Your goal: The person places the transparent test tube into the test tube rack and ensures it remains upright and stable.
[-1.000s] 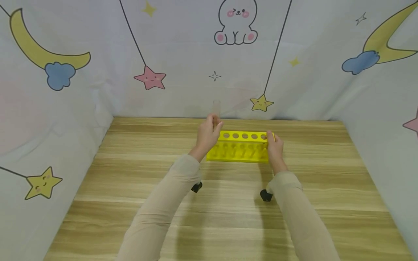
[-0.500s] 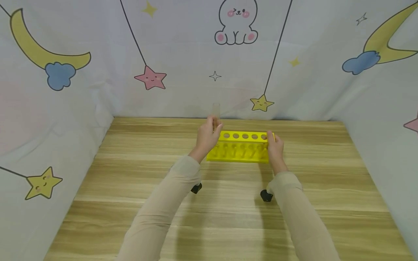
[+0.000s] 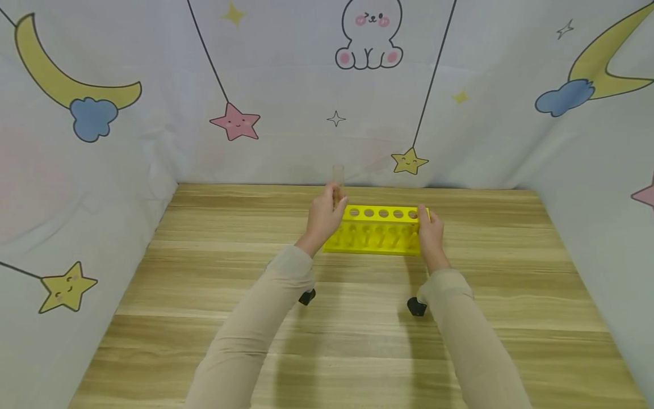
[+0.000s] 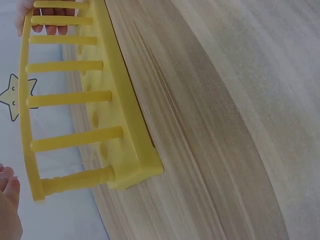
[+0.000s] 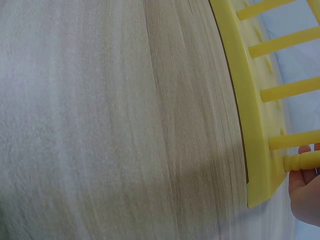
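A yellow test tube rack [image 3: 378,250] stands upright on the wooden table, with a row of round holes along its top. Above its left end, my left hand [image 3: 323,213] pinches a clear test tube [image 3: 338,173] between thumb and fingers; the tube points up and its lower part is hidden by the hand. My right hand [image 3: 431,232] grips the rack's right end, thumb on the top bar. In the right wrist view, the fingers of that hand [image 5: 305,197] reach behind the end post. The left wrist view shows the rack's pegs and, at its lower left edge, part of my left hand [image 4: 9,210].
Two small black objects [image 3: 416,307] show beside the sleeve cuffs. A white cloth [image 3: 286,153] printed with stars and moons hangs behind the table [image 3: 368,341] and along both sides.
The test tube has come down slightly in my left hand, its top end now lower against the cloth. My right hand and the rack have stayed where they were.
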